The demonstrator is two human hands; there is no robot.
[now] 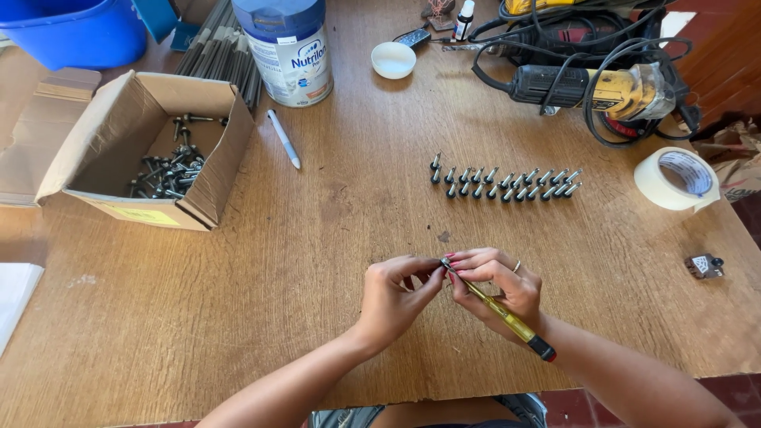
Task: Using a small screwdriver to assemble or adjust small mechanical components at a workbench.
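Screwdriver (501, 311), yellow shaft, lies near centre of the table (317, 261); long axis runs from near-right up to far-left, tip far-left. Your right hand (499, 285) is clenched around its shaft. Your left hand (396, 297) pinches at the tip; what it holds is hidden. Far left: open cardboard box (127, 158) of screws; beside it, a white-and-blue canister (287, 49).

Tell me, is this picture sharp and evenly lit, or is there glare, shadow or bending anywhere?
Head view: daylight falls evenly on the wooden table, with soft shadows under the left hand and right hand; the yellow-handled screwdriver and the rows of screws look sharp; the white tape roll is bright but not blown out; the wide lens bows the table's near edge slightly.
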